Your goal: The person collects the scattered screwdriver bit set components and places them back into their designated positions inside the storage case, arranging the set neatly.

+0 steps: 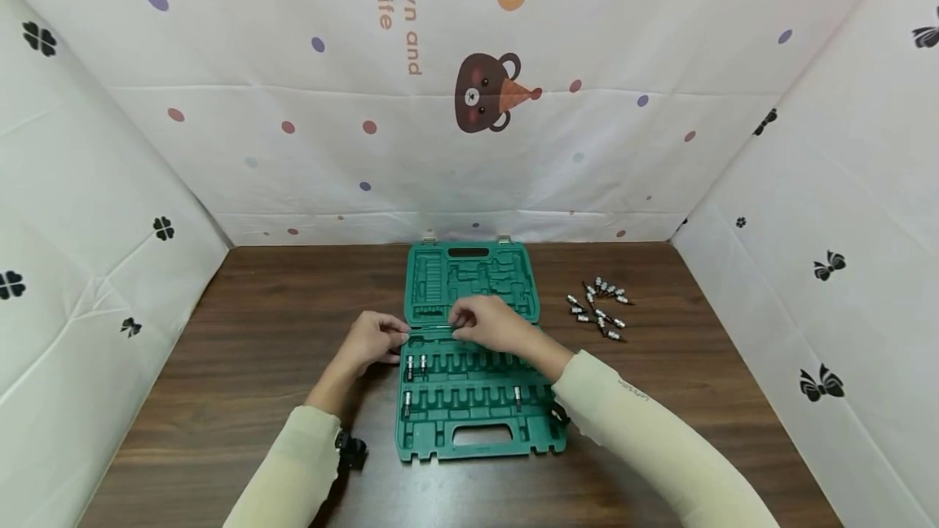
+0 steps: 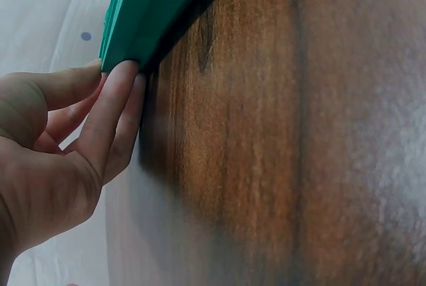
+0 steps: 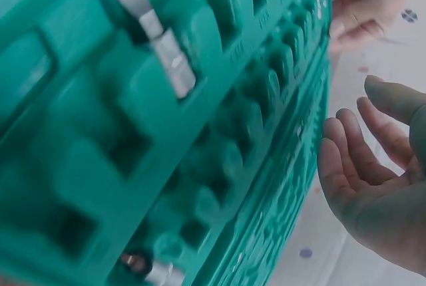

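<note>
A green plastic socket-bit case (image 1: 425,434) lies unfolded on the table, its lid half (image 1: 414,283) toward the wall. At the case's left edge, near the hinge, my left hand (image 1: 370,339) grips the side between thumb and fingers; the left wrist view shows its fingertips (image 2: 123,70) at the green corner. My right hand (image 1: 490,323) hovers over the hinge area with bent fingers; in the right wrist view its thumb and fingers stand apart with nothing between them. Several silver bit sockets sit in the slots, including one (image 1: 517,398) at right and one (image 1: 407,403) at left.
Right of the case, several loose bit sockets (image 1: 614,336) lie scattered on the brown wooden table (image 1: 293,332). White printed cloth (image 1: 330,161) hangs behind and along both sides. A dark wrist camera (image 1: 352,451) is on the left sleeve.
</note>
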The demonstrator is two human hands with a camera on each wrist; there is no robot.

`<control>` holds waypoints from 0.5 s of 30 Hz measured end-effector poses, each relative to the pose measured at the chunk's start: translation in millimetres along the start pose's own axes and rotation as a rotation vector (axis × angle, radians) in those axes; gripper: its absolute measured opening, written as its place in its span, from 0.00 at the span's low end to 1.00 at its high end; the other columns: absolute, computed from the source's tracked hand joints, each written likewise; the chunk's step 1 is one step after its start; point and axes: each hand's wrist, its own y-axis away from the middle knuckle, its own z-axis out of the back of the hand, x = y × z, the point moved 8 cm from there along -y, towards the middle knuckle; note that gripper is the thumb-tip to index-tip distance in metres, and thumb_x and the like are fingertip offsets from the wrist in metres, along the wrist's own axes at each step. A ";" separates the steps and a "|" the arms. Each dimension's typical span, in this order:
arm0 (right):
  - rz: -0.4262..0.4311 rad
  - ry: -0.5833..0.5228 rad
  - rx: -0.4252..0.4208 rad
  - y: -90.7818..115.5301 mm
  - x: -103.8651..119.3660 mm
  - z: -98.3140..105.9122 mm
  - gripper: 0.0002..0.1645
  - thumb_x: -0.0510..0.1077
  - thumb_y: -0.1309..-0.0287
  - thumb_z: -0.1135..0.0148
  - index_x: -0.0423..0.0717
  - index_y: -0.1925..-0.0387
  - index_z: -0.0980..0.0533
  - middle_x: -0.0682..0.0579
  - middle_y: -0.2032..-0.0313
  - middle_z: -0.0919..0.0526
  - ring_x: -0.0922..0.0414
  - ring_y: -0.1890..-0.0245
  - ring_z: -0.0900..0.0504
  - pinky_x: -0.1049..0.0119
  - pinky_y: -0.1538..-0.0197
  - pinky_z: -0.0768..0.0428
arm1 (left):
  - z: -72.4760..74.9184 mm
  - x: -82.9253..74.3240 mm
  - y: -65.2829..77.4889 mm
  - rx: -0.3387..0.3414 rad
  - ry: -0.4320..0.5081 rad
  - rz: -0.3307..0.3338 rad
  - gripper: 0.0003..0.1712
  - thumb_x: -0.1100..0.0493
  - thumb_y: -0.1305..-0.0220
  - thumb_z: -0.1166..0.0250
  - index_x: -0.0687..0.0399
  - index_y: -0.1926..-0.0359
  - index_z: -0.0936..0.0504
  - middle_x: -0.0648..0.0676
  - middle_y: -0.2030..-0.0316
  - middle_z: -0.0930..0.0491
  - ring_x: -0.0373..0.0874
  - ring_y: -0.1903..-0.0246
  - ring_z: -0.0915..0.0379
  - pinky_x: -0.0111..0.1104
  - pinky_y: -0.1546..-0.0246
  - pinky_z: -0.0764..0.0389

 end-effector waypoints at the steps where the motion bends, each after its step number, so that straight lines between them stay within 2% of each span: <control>1: -0.003 -0.008 -0.011 2.6 -1.7 3.9 0.11 0.39 0.32 0.32 0.42 0.50 0.18 0.53 0.57 0.14 0.59 0.56 0.16 0.61 0.51 0.15 | 0.2 0.0 0.0 -0.003 0.000 -0.001 0.10 0.68 0.28 0.36 0.65 0.50 0.13 0.62 0.56 0.16 0.47 0.68 0.18 0.38 0.69 0.10; 8: -0.055 -0.072 -0.089 23.9 -22.9 26.1 0.14 0.42 0.31 0.32 0.43 0.47 0.19 0.51 0.53 0.15 0.59 0.54 0.17 0.61 0.52 0.15 | 0.0 0.4 -0.4 0.001 0.002 -0.002 0.10 0.68 0.28 0.36 0.65 0.50 0.13 0.62 0.55 0.17 0.48 0.67 0.18 0.38 0.68 0.10; 15: -0.059 -0.126 -0.166 45.4 -43.9 42.8 0.14 0.43 0.31 0.33 0.44 0.46 0.19 0.47 0.50 0.15 0.57 0.52 0.17 0.56 0.47 0.15 | 0.3 1.4 -0.8 -0.008 0.007 -0.001 0.10 0.69 0.28 0.36 0.64 0.50 0.13 0.62 0.54 0.17 0.47 0.67 0.18 0.38 0.69 0.10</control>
